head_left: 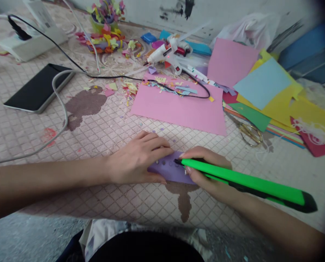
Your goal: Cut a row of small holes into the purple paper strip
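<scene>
A strip of purple paper [173, 172] lies on the cloth close to the table's front edge, with a row of small round marks or holes along it. My left hand [142, 156] rests flat over the strip's left part, fingers stretched out and pressing it down. From the right, my right hand [210, 169] is closed around a long green tool [247, 180] with black ends; its exact kind is unclear. The tool's narrow black tip touches or hovers just over the purple paper, beside the round marks. Part of its underside is hidden by my fingers.
Beyond my hands lies a pink sheet [179, 109] with paper scraps and a black cable. A glue gun [166, 54] stands behind it. Scissors [249, 133] and stacked coloured papers [263, 87] are right; a tablet-like device [38, 87] and power strip [33, 43] left.
</scene>
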Demonstrator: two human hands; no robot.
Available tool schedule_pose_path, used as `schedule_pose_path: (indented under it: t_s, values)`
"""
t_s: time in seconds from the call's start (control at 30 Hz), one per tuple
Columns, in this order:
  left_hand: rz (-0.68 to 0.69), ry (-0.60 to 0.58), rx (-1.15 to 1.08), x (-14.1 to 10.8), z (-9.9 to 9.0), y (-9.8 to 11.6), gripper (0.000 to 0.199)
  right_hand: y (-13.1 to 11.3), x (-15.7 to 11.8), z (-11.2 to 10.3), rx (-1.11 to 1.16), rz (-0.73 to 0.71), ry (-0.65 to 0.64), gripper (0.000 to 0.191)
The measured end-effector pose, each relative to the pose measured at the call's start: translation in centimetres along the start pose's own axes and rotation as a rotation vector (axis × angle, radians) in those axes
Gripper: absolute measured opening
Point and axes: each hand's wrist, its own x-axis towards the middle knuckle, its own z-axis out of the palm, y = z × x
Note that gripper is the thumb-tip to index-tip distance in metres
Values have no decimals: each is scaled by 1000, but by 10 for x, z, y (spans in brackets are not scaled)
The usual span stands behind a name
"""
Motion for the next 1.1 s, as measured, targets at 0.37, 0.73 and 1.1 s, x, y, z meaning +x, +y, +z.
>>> schedule_pose_path:
  t_s: [0.37,0.73,1.1]
  values:
    - [-29,-13,-60,1,2,1,38,0,0,3,12,-21,-19,18]
    - [-33,-12,-49,2,2,1,32,-1,0,4,17,-36,-32,18]
    - [-37,-18,-43,2,2,2,32,-2,3,5,6,-35,-37,19]
